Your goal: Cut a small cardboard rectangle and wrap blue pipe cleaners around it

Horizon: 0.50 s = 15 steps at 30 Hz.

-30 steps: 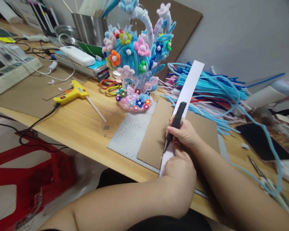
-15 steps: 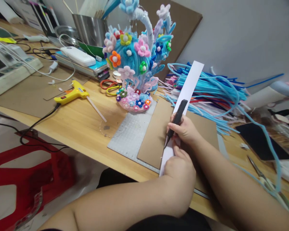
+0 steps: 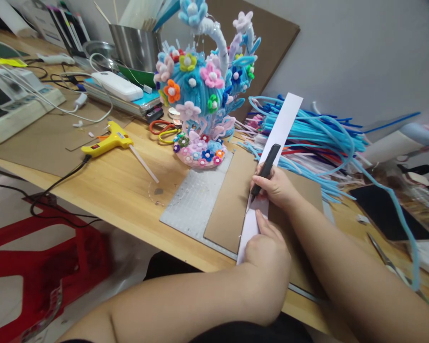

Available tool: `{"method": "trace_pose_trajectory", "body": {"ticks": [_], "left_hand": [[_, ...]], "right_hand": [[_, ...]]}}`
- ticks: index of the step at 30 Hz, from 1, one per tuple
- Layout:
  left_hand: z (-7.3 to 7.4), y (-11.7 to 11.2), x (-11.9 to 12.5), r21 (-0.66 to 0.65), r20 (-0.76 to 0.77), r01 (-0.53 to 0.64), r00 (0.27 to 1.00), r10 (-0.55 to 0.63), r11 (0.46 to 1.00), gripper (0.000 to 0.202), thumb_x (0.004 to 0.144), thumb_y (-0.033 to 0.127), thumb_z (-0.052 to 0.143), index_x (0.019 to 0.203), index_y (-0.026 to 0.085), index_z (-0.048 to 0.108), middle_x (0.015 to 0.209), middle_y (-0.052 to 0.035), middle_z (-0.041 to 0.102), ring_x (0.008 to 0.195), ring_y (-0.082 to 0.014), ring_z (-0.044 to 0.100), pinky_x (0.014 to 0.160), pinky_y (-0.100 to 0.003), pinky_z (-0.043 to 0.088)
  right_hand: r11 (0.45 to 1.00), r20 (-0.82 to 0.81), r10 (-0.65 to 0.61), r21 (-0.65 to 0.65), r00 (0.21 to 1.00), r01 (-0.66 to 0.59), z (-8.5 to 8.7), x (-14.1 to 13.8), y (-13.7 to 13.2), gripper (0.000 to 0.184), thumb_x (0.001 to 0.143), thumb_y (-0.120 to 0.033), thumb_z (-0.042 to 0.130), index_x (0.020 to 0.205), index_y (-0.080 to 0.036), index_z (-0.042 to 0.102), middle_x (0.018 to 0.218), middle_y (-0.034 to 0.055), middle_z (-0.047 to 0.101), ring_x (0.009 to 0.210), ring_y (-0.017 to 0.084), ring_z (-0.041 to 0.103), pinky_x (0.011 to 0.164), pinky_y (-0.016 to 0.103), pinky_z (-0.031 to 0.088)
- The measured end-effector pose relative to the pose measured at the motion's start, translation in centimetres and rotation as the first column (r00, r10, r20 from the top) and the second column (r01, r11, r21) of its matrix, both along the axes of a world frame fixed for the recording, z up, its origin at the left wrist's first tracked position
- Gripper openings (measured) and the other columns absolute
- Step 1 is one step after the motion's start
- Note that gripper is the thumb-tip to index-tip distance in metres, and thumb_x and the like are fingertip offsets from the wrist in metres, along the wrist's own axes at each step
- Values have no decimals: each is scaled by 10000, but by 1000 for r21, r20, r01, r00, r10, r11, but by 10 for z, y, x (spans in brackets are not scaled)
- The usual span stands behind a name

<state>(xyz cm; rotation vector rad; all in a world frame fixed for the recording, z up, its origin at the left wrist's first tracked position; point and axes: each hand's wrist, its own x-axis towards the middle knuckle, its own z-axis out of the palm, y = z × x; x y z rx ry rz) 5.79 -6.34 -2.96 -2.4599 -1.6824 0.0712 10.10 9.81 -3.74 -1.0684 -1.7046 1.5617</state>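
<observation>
A black utility knife [image 3: 267, 171] slants down to the left in my right hand [image 3: 277, 186], whose fingers are closed round it. Its thin blade points at the left edge of a long white strip [image 3: 279, 126]. The strip lies slantwise across a brown cardboard sheet [image 3: 226, 205]. Closer to me, my left hand [image 3: 268, 252] bears down on the strip's near part, fingers bent and close together, fingertips on the strip. Under the cardboard is a grey cutting mat [image 3: 190, 197]. My hand hides part of the strip.
Behind stands a pipe-cleaner flower ornament [image 3: 200, 95]. A yellow glue gun [image 3: 109, 140] lies left, its cord hanging over the table edge. Blue pipe cleaners [image 3: 314, 128] are heaped at back right. Scissors [image 3: 389, 262] and a black phone [image 3: 391, 209] lie right. A red stool [image 3: 50, 257] stands below.
My right hand has slid the knife up along the strip, slightly away from me and from my left hand. The left hand stays about where it was.
</observation>
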Motion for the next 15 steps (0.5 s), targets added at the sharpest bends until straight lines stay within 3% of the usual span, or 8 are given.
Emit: {"method": "trace_pose_trajectory", "body": {"ticks": [8,11,13,15], "left_hand": [[1,0,-4,2,75,25,997,-25,1000,418,800,90,473,1194,-32,541,1223,-259,551,1168,-330,505,893,-413,505],[0,3,-3,-49,144,-73,986,80,996,468,792,46,461,1250,-48,475,1265,-293,491,1018,-277,624,679,-284,570],[-3,4,-2,-83,188,-138,970,151,987,474,802,52,447,1268,-38,459,1293,-306,458,835,-219,683,527,-220,542],[-5,5,-1,-78,220,-150,962,164,986,444,817,91,452,1247,-11,494,1302,-305,459,805,-214,683,468,-203,511]], "right_hand": [[992,-104,-115,-57,988,109,5,4,1,312,693,-431,639,777,-235,411,568,-54,576,350,87,441,304,194,336],[989,-118,-147,-33,982,144,2,4,0,316,696,-419,649,793,-243,405,590,-45,590,386,109,490,333,211,364],[979,-141,-201,12,970,204,1,3,1,322,706,-430,648,791,-250,395,598,-53,584,380,108,487,329,214,354],[958,-172,-264,65,949,278,0,2,1,329,713,-443,650,764,-251,387,604,-61,570,369,99,468,323,216,341]]}}
